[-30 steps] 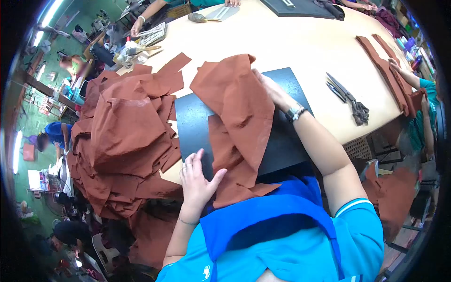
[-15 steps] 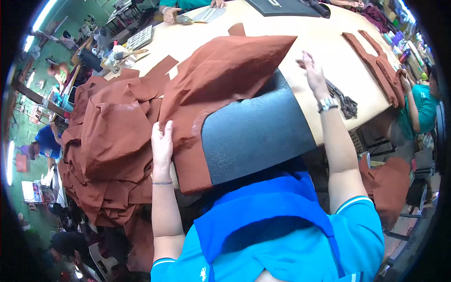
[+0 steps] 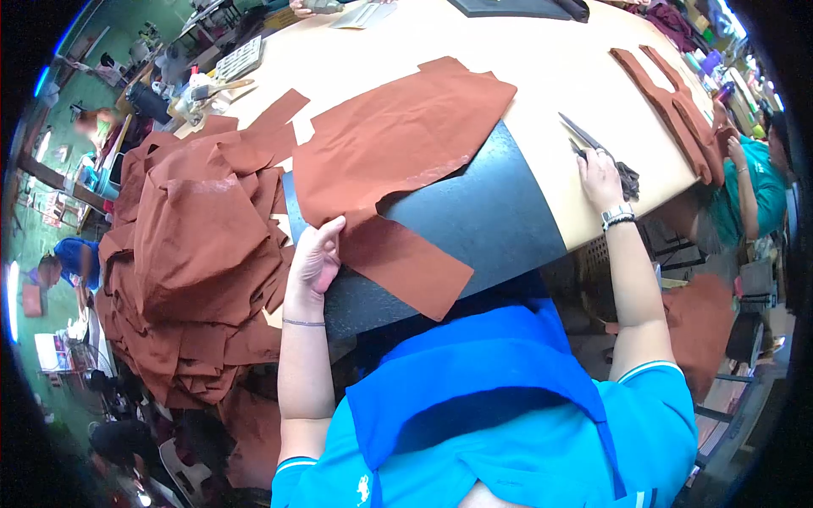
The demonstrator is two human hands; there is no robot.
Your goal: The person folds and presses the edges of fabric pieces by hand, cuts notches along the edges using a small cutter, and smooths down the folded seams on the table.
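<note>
A reddish-brown cloth piece (image 3: pixel 398 135) lies across a black board (image 3: pixel 500 203), with a strip of it angled down toward the board's front edge. At its left edge my left hand (image 3: pixel 318 258) pinches the cloth between thumb and fingers. To the right of the board, my right hand (image 3: pixel 601 179) is on the handles of dark scissors (image 3: pixel 584 133), whose blades point away to the upper left. A dark rag-like wrapping (image 3: pixel 627 179) shows beside the handles. A large heap of the same cloth (image 3: pixel 190 254) is left of the board.
Brushes and containers (image 3: pixel 203 95) stand at the table's back left, near a grey tray (image 3: pixel 240 57). A second black board (image 3: pixel 517 8) lies at the far edge. Long brown strips (image 3: pixel 669 110) lie at right, beside a person in green (image 3: pixel 754 182).
The cloth has settled flatter over the board, its lower strip now angled right. My right hand has moved down from open air onto the scissors. My left hand has shifted slightly right.
</note>
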